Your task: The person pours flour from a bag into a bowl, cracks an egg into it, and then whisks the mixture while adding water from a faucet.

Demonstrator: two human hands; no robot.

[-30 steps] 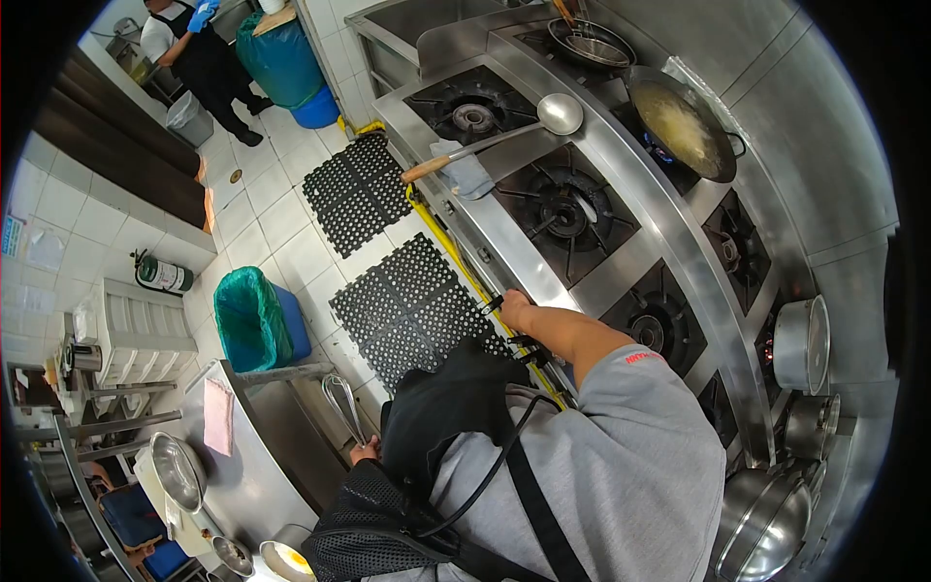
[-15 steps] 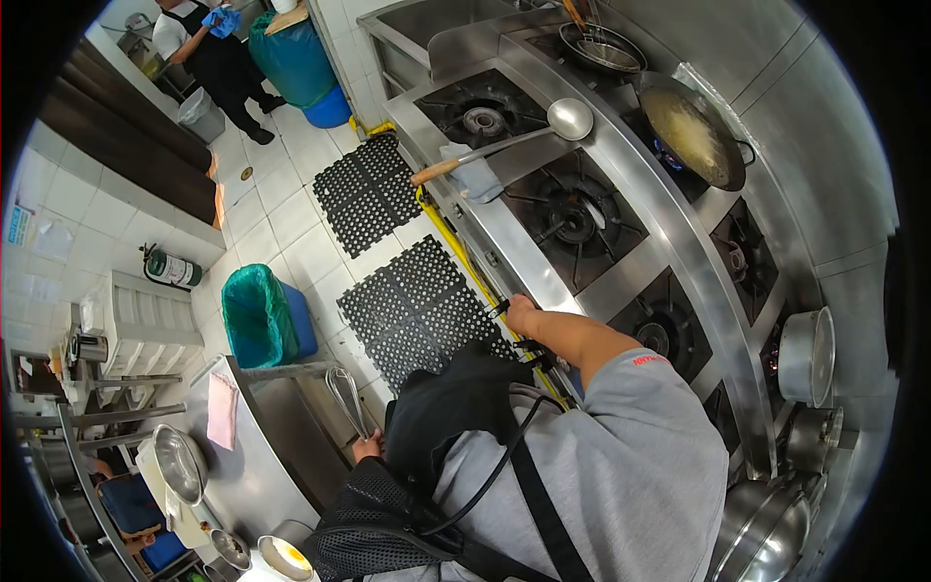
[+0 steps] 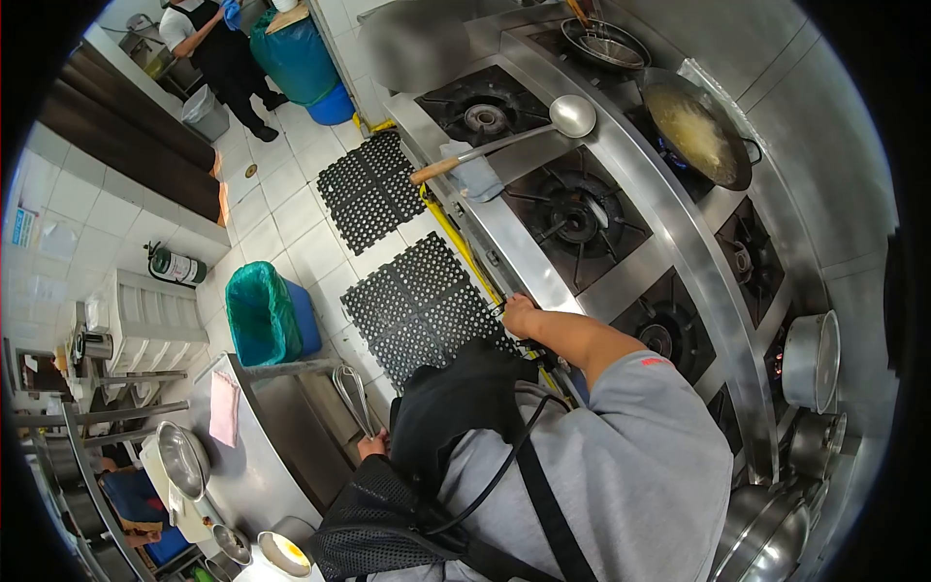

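Note:
My left hand [image 3: 372, 445] is closed round the handle of a wire whisk [image 3: 353, 396], whose loops point up and away. At the front edge of the stove [image 3: 549, 288], my right hand [image 3: 517, 316] has its fingers closed on a black knob [image 3: 500, 307], beside a yellow pipe [image 3: 456, 238]. Farther along, a ladle [image 3: 572, 115] with a wooden handle lies across the stove over a grey cloth [image 3: 473, 178]. Pale food in bubbling liquid fills a wok [image 3: 696, 136] on the back burner, where a blue flame shows.
A strainer rests over a pan [image 3: 606, 45] at the back. Pots [image 3: 811, 361] stand at the right. On the left are a lined bin [image 3: 262, 315] and a steel counter [image 3: 254, 456] with bowls and a pink cloth [image 3: 224, 408]. A person [image 3: 228, 58] stands at upper left.
The view has shifted slightly, so the surroundings sit a little farther right. Both hands keep their grips. The person at upper left has moved their arms and the blue cloth.

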